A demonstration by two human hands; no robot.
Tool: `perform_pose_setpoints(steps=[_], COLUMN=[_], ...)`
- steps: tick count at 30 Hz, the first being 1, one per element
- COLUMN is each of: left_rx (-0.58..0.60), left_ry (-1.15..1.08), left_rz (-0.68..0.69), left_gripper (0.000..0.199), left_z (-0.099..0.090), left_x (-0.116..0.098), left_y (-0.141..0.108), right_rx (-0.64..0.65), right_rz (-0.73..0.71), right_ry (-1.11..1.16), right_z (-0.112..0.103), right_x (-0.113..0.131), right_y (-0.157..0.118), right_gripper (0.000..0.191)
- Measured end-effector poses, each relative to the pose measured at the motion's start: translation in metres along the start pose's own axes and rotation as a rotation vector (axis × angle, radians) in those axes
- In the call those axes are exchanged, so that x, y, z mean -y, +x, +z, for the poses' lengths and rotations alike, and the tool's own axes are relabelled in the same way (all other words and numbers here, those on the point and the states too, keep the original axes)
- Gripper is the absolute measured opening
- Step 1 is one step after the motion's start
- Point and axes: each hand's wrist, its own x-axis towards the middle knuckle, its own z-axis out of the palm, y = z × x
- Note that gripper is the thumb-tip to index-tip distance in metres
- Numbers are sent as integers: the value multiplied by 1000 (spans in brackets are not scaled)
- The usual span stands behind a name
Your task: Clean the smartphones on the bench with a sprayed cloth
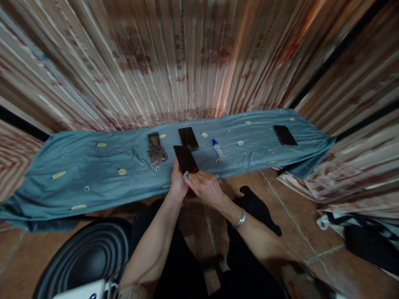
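Note:
A dark smartphone (186,159) is held up above the near side of the cloth-covered table (137,182). My left hand (178,180) is closed around its lower left edge. Fingers of my right hand (206,187) are bent against the phone's lower end, with a small whitish piece (186,175) at their tips; its kind is too small to make out. Just behind the held phone lies another dark phone (188,138). To the right is a clear bottle with a blue cap (219,150), lying on its side.
A partly pixelated phone-like object (157,153) lies left of centre. Near the table's right end is a dark flat device (284,136). Patterned curtains (183,62) hang behind. A black ribbed round object (90,253) and a white box (82,290) are at lower left.

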Motion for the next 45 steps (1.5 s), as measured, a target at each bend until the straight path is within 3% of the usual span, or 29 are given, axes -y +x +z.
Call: perform_pose_setpoints(steps=[3,9,14,17,20,27,35,42,45], left_rx=[17,0,15,41,67,99,299,430,445], left_ry=[-26,-93,-74,-30,27,88,122,191,207], left_rz=[-34,-48,-73,-91,-124,-168,-143,-276,-330], left_gripper=[39,37,31,30,30,29,28,40,42], left_z=[4,12,10,7,5,3,1,-3,-4], left_x=[-1,-4,-5,-3,1,4,7,7,9], left_y=[-4,-12,-18,-19,-20,-28,-39,-53,-57], right_rx=[-59,-217,-116,-29,-25,-154,-268,-373,-469], right_rz=[68,392,575,771,914,948,1009,1016,963], right_ry=[139,426,711,1089,1407,1670,1784,1783,1648], right_z=[-9,-32,-23,-14,-12,-14,-19,-24,-22], right_x=[-6,-46,-68,-64,-54,-53,-64,-76,-83], right_y=[-3,-12,-21,-23,-23,-22,-13,-6,-6], right_gripper=[30,34,53,51,48,36,24,13,12])
